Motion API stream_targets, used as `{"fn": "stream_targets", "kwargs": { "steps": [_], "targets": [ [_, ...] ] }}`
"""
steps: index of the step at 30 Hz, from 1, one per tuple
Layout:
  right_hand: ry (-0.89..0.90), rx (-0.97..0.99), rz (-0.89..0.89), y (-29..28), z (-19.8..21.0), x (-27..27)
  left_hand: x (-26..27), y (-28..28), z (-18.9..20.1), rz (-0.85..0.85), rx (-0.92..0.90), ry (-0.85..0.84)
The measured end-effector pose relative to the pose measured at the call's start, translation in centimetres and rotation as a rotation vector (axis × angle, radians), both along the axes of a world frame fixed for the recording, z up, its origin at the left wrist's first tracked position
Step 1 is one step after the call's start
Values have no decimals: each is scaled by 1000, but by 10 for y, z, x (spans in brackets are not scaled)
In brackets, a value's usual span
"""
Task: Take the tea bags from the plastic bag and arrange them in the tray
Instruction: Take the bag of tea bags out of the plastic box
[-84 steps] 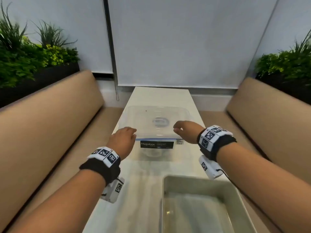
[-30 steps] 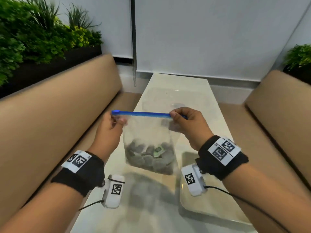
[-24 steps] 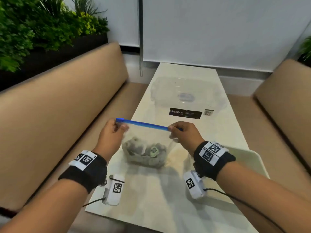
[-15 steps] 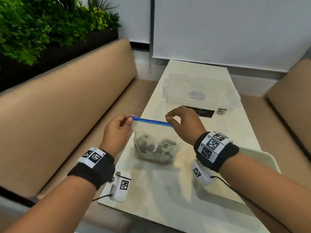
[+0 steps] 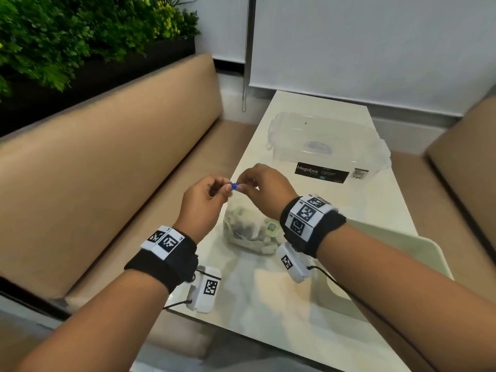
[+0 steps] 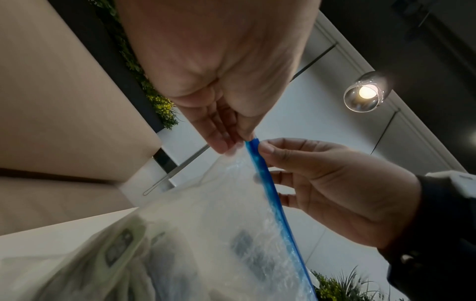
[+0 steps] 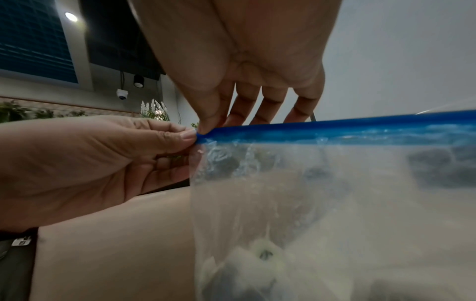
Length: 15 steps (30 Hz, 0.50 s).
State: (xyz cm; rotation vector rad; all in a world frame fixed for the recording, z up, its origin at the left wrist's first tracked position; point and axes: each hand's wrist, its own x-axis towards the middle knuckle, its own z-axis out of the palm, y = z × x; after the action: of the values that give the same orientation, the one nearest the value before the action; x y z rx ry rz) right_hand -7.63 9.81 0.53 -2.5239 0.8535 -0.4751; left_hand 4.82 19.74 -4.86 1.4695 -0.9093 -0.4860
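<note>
A clear plastic bag (image 5: 248,228) with a blue zip strip (image 5: 234,185) stands on the white table (image 5: 375,208), and grey-green tea bags (image 5: 241,229) lie heaped in its bottom. Both hands meet at the strip's left end. My left hand (image 5: 227,188) pinches that corner, as the left wrist view shows at the left hand (image 6: 233,140) on the zip strip (image 6: 268,189). My right hand (image 5: 243,186) pinches the strip right beside it; the right hand (image 7: 206,127) sits on the zip strip (image 7: 335,130). The pale tray (image 5: 402,237) lies to the right, partly hidden by my right forearm.
A clear lidded storage box (image 5: 327,146) with a black label stands farther back on the table. Tan padded benches (image 5: 94,170) run along both sides. Green plants (image 5: 67,36) fill the planter behind the left bench.
My right hand has slid left along the blue strip until it meets the left hand. The bag has come down from the air onto the table.
</note>
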Motion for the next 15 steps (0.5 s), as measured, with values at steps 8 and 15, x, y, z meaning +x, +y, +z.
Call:
{"fn": "stream_targets", "kwargs": {
  "steps": [8,15],
  "targets": [
    [25,-220,-38,2,-15,-10,-10,4,-11,48,-16,-137],
    [59,-216,-223,-37,-27,-59,18,8,-11,178,12,-78]
  ]
}}
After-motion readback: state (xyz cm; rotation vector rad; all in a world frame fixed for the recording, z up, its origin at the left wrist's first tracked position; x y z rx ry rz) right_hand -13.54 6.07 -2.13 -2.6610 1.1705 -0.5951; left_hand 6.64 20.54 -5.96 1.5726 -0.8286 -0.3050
